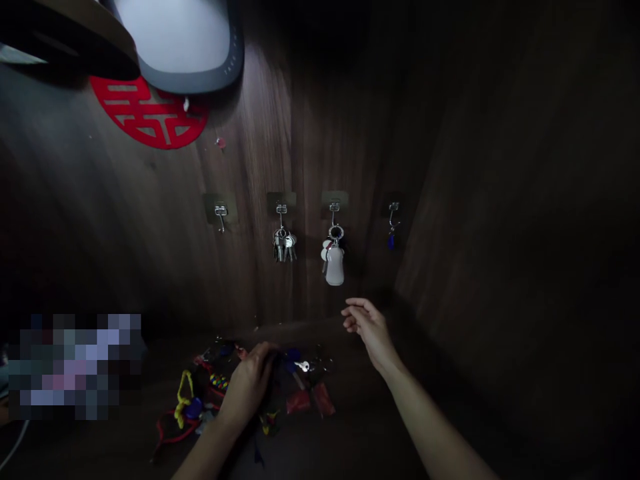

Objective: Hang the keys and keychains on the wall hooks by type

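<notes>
My left hand is low over a loose spread of small items, its fingers curled together and pointing down. What they hold, if anything, is hidden. My right hand hovers to the right, fingers bent loosely and apart, with nothing seen in it. Between the hands lie a silver key, a blue item and two red packets. Left of my left hand are a yellow braided cord, a round blue piece and a red cord.
On the wood panel hang a key bunch and a white fob with keys. The right hook carries a small blue item; the left hook is bare. A lamp overhangs a red paper-cut. A blurred patch covers the lower left.
</notes>
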Demonstrator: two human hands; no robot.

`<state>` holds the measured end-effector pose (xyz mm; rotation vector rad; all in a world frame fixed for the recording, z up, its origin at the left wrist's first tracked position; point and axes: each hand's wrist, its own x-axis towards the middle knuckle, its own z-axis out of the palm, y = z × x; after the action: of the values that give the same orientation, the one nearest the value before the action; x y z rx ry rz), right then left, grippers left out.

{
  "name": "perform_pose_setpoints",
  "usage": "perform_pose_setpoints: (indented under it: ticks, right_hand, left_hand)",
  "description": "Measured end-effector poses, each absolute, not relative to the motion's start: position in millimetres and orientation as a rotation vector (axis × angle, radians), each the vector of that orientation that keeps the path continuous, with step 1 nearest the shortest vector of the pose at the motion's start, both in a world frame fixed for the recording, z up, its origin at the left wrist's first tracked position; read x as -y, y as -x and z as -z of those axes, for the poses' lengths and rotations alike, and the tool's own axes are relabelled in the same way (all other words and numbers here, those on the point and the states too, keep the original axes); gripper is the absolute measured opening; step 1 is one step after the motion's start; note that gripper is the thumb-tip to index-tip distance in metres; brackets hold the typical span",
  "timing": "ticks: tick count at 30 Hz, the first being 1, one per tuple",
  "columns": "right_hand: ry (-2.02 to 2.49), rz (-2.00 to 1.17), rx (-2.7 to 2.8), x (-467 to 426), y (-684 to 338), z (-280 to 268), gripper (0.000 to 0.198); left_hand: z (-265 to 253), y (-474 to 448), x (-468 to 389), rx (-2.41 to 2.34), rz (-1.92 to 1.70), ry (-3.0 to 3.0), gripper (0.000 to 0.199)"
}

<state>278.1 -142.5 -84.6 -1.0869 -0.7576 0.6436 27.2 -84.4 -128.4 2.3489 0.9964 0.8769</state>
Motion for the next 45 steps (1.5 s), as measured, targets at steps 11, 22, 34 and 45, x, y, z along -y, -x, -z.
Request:
perform_pose_setpoints:
  ticks: [11,22,34,45]
  right_hand:
    - [1.362,-0.578,1.443,139,-230,114,0.017]
    - [1.516,-0.364,2.072,147,-200,107,0.032]
    - [1.639,-0.281,1.997,142,-222,114,0.028]
    - [1.695,-0.230,1.737,133,-256,116,0.030]
  left_hand:
    - [115,-19,82,-1.288,-0.596,-2.579,0.025]
    - [108,-14,79,-1.343,-0.522,-2.562,0.030]
    - [111,5,63,-1.519,-0.543,-2.508,0.033]
    - [102,33,51,-1.648,-0.528,-2.459,0.028]
